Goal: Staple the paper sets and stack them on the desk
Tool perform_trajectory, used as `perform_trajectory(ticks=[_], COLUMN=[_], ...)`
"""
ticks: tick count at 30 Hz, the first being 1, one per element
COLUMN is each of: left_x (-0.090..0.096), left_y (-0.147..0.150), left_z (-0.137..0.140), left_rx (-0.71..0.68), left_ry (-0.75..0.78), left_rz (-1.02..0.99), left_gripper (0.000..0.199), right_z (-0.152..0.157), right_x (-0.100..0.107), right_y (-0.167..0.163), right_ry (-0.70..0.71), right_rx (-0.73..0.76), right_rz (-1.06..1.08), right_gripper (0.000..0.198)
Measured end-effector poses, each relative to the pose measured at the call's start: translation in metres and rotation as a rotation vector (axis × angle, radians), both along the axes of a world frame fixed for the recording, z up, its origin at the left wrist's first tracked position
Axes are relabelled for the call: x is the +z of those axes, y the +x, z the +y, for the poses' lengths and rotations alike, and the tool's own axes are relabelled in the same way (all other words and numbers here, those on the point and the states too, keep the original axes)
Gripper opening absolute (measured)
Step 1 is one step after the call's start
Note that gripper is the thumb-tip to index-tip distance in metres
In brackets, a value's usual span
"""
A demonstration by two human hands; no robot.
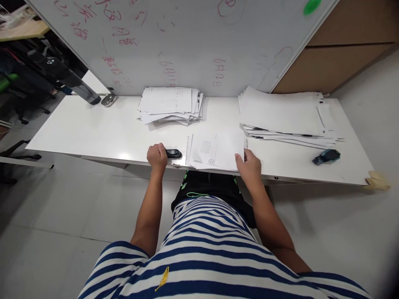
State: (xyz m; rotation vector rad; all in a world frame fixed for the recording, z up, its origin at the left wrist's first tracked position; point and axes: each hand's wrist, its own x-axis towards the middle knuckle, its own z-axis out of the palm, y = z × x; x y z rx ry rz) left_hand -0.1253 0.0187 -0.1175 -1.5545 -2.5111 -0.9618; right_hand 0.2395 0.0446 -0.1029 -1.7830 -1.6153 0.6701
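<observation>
My left hand (pixel 157 158) is closed around one end of a black stapler (pixel 173 154) at the front edge of the white table. The stapler's free end points right, just short of a few sheets of paper (pixel 222 149). These sheets lie flat at the table's front edge, with print and an oval stamp on the top one. At their right edge, my right hand (pixel 249 165) grips them, thumb on top and fingers curled at the side. How the fingers sit under the paper is hidden.
Behind the sheets is a stack of papers (pixel 170 101); a larger stack (pixel 280 114) lies to the right, near a dark device with a strap (pixel 326 156). A bottle (pixel 79 85) and a small oval object (pixel 109 99) stand at left. A whiteboard (pixel 193 41) borders the table's back.
</observation>
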Motion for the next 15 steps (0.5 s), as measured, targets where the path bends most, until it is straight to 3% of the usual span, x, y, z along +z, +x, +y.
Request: perform_trajectory(ticks=[2, 5, 9, 15], left_x=[-0.001, -0.001, 0.0, 0.006], left_y=[0.0, -0.001, -0.001, 0.005], left_z=[0.0, 0.0, 0.0, -0.005], left_rx=[0.0, 0.002, 0.017, 0.13], left_ry=[0.001, -0.003, -0.015, -0.048], left_rz=[-0.011, -0.013, 0.036, 0.168], left_gripper=[0.044, 0.043, 0.042, 0.041], right_z=[0.001, 0.0, 0.003, 0.016], right_x=[-0.006, -0.013, -0.025, -0.046], right_y=[-0.002, -0.002, 0.016, 0.045], right_ry=[0.074, 0.167, 0.246, 0.359], right_rx=[0.005, -0.023, -0.117, -0.227], right_rz=[-0.214, -0.352, -0.323, -0.21], right_gripper=[0.039, 0.046, 0.059, 0.058])
